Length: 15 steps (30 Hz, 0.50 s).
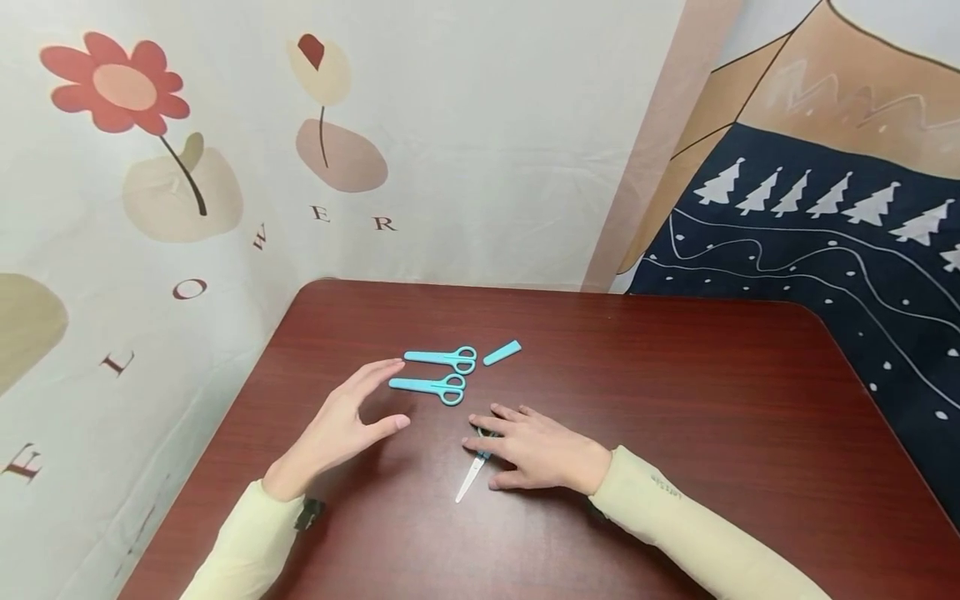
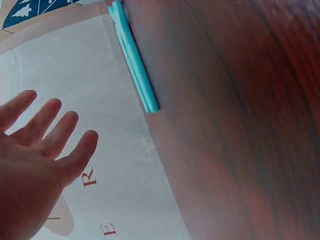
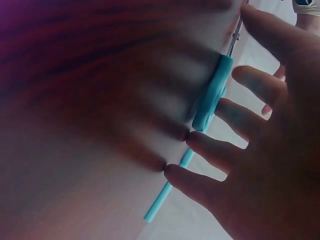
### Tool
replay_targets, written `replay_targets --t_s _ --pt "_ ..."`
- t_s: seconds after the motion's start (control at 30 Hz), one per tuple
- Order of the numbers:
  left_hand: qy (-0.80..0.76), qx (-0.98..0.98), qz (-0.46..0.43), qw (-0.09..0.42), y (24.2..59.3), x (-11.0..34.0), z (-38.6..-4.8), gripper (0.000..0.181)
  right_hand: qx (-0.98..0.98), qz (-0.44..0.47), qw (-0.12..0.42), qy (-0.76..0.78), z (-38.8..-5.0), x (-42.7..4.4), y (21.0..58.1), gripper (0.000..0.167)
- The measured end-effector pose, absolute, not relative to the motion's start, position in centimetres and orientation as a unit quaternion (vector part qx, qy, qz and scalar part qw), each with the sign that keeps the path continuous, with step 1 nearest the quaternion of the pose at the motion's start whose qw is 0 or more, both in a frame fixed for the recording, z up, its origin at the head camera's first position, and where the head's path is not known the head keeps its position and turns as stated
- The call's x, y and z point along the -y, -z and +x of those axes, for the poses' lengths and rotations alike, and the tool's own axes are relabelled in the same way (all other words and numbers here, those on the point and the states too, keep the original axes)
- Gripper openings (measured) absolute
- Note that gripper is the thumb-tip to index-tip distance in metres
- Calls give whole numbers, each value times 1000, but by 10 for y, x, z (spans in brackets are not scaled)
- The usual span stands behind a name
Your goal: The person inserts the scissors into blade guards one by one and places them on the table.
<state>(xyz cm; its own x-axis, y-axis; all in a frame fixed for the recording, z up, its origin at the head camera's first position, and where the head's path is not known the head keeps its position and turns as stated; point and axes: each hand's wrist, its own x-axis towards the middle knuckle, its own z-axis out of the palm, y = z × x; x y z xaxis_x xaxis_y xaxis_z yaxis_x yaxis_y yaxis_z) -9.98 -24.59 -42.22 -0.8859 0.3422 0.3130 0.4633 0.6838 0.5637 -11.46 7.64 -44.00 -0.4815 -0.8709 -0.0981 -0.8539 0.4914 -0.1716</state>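
In the head view, an uncovered pair of scissors (image 1: 472, 475) lies on the table, its metal blades angled toward the near edge. My right hand (image 1: 543, 450) spreads over its blue handles, which it partly hides; in the right wrist view the fingers are extended around the blue handle (image 3: 212, 95). To the left, my left hand (image 1: 337, 429) hovers with fingers and thumb apart, holding nothing. Its fingertips are nearest two sheathed blue scissors, a farther pair (image 1: 441, 358) and a nearer pair (image 1: 429, 387), lying side by side. A loose blue blade cover (image 1: 502, 352) rests to their right.
The dark red-brown table (image 1: 712, 400) has rounded far corners. Behind it hangs a pale curtain (image 1: 487, 167) printed with flowers and letters. A dark blue printed cloth (image 1: 825, 233) with white trees is at the right.
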Motion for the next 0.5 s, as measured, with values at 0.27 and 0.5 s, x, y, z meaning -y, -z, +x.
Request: replay_targets --t_s 0.27,0.5 --pt "342 906 -235 88 424 238 -101 73 -839 -538 10 80 -116 -84 441 38" --pt "347 906 -233 63 422 231 -103 71 -850 -516 20 103 -114 -90 441 18"
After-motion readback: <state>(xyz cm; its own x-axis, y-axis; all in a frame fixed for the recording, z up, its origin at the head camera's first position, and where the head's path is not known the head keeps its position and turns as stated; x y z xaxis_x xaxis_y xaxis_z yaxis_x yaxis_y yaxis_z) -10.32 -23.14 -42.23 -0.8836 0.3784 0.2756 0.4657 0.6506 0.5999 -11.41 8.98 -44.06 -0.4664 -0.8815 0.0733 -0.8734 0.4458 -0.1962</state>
